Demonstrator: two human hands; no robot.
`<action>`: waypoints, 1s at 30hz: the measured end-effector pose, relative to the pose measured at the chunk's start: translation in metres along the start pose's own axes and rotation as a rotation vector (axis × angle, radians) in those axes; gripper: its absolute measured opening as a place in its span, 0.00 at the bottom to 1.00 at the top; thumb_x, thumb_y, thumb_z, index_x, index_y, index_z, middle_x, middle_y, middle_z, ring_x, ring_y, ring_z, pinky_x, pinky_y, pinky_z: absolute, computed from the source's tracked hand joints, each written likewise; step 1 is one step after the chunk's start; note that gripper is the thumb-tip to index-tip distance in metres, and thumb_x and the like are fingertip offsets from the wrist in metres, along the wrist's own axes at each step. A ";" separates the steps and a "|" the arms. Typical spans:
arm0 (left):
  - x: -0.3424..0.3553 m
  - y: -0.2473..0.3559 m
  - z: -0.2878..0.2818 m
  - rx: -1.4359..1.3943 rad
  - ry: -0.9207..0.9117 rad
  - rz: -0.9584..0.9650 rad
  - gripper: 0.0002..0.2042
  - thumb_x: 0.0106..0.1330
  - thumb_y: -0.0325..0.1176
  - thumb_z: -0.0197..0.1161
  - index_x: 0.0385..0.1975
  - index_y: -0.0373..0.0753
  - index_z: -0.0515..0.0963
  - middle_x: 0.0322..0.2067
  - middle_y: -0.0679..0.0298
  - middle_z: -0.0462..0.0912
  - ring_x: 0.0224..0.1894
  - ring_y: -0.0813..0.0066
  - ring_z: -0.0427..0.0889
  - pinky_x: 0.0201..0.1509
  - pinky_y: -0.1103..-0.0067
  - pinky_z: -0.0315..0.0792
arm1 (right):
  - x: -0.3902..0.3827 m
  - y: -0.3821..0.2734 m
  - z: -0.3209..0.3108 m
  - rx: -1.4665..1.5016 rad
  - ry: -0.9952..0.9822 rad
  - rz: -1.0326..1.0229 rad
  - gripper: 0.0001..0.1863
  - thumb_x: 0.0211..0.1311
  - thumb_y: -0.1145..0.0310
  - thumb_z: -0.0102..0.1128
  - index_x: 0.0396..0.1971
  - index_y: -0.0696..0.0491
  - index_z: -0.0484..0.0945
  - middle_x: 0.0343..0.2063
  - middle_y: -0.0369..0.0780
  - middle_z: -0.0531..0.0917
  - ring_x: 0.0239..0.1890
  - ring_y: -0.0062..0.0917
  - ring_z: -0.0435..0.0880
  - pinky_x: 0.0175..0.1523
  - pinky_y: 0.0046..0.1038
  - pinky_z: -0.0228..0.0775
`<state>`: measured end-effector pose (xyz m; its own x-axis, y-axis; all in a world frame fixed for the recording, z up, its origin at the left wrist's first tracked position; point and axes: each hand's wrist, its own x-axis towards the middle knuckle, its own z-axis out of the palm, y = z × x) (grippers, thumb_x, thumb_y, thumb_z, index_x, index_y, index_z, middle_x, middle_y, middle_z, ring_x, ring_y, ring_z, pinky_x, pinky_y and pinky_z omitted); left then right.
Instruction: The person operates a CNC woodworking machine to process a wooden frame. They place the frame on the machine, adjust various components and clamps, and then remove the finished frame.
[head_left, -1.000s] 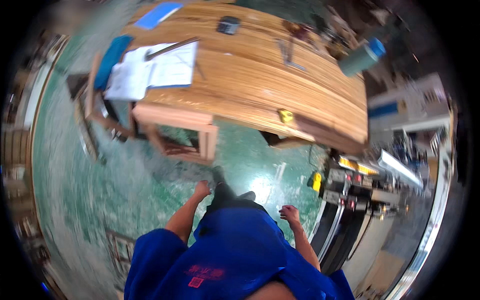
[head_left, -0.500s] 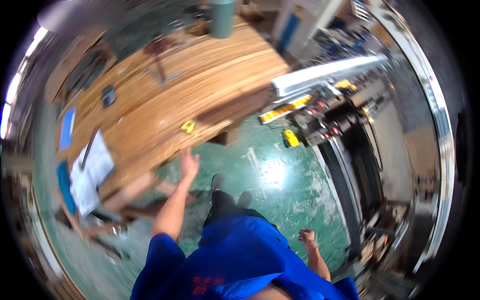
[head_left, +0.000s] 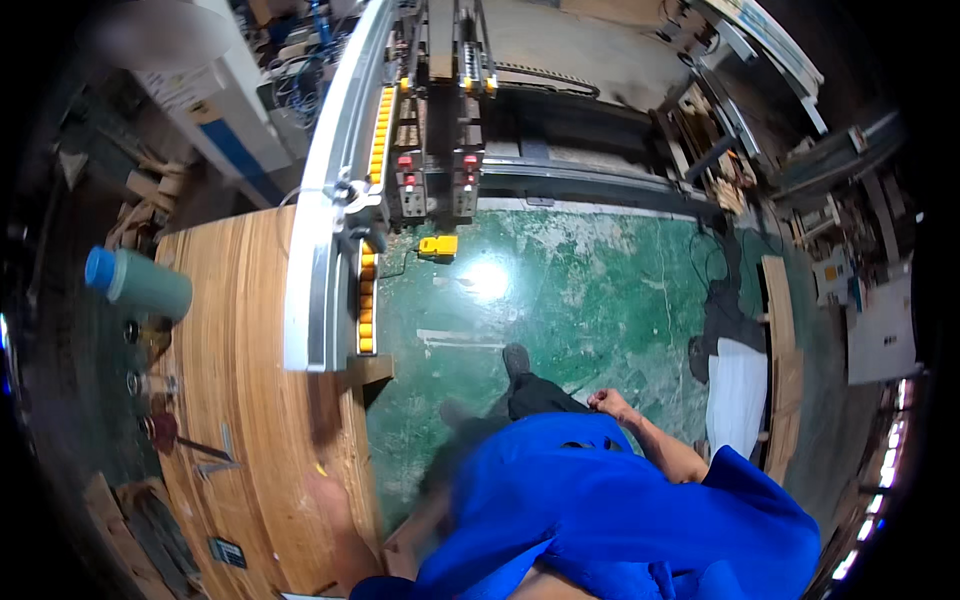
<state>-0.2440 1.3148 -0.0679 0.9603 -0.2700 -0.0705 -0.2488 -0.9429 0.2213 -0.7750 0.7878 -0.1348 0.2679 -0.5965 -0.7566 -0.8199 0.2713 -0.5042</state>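
We are walking the green workshop floor (head_left: pixel 600 290), right hand (head_left: pixel 604 402) loosely curled and empty, left hand hidden, risking clipping the near wooden workbench (head_left: pixel 250 400) at left.

I can make out only a few things of this kind, and I place them all by the long wooden workbench (head_left: pixel 250 400) on the left. Past its far end, at the upper left, a pale sheet of paper (head_left: pixel 190 88) hangs as a notice on the white-and-blue cabinet (head_left: pixel 235 130); it is rectangular and its surface is too blurred to tell more. On the bench's near end, close to its outer edge, lies a small dark rectangular device (head_left: pixel 227 552) with what may be a screen or a label. I cannot tell which. I see no packages.
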 end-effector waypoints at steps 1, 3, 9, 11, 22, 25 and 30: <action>0.012 -0.014 0.001 0.068 -0.093 -0.270 0.20 0.70 0.39 0.55 0.53 0.28 0.73 0.52 0.40 0.76 0.54 0.40 0.76 0.59 0.57 0.71 | 0.002 -0.006 0.009 0.040 -0.016 -0.029 0.07 0.63 0.69 0.63 0.33 0.58 0.83 0.26 0.36 0.83 0.26 0.18 0.78 0.31 0.25 0.70; 0.020 -0.039 0.009 0.194 -0.043 -0.572 0.19 0.69 0.36 0.56 0.53 0.28 0.74 0.51 0.40 0.77 0.53 0.40 0.77 0.56 0.57 0.73 | 0.014 -0.047 0.005 0.096 -0.059 -0.100 0.08 0.63 0.68 0.63 0.34 0.58 0.84 0.26 0.36 0.84 0.27 0.18 0.78 0.30 0.25 0.70; 0.023 0.080 -0.014 0.182 0.285 -0.310 0.14 0.66 0.32 0.58 0.47 0.30 0.78 0.43 0.42 0.83 0.44 0.47 0.85 0.46 0.60 0.77 | 0.090 -0.104 -0.042 0.078 -0.040 0.005 0.10 0.66 0.65 0.61 0.33 0.57 0.82 0.25 0.38 0.84 0.26 0.21 0.81 0.29 0.28 0.77; 0.019 0.133 -0.002 -0.022 0.369 -0.127 0.15 0.64 0.32 0.59 0.47 0.30 0.79 0.43 0.43 0.83 0.44 0.50 0.85 0.47 0.61 0.78 | 0.134 -0.117 -0.065 0.035 -0.049 0.001 0.11 0.66 0.64 0.61 0.32 0.57 0.82 0.24 0.38 0.83 0.24 0.21 0.80 0.29 0.29 0.78; -0.079 0.359 0.150 -0.132 -0.546 -0.136 0.15 0.62 0.37 0.64 0.44 0.34 0.81 0.41 0.48 0.83 0.43 0.57 0.85 0.45 0.64 0.78 | 0.316 -0.392 -0.200 -0.470 0.111 -0.538 0.13 0.64 0.62 0.57 0.36 0.58 0.80 0.31 0.50 0.85 0.37 0.44 0.85 0.44 0.42 0.76; -0.042 0.394 0.157 -0.068 -0.577 -0.085 0.15 0.63 0.36 0.63 0.46 0.34 0.80 0.41 0.48 0.83 0.44 0.57 0.84 0.46 0.64 0.77 | 0.336 -0.502 -0.209 -0.517 0.152 -0.679 0.14 0.66 0.60 0.58 0.40 0.56 0.79 0.37 0.49 0.85 0.44 0.48 0.83 0.48 0.44 0.75; 0.056 0.449 0.172 0.029 -0.557 -0.008 0.15 0.64 0.36 0.61 0.47 0.35 0.79 0.42 0.49 0.82 0.45 0.57 0.83 0.48 0.64 0.77 | 0.349 -0.662 -0.221 -0.527 0.249 -1.022 0.13 0.64 0.68 0.61 0.46 0.56 0.77 0.44 0.49 0.80 0.51 0.47 0.79 0.55 0.43 0.72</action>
<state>-0.3240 0.8431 -0.1403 0.7522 -0.3173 -0.5775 -0.2524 -0.9483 0.1923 -0.2506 0.2335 0.0264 0.8639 -0.5026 0.0313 -0.4046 -0.7298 -0.5511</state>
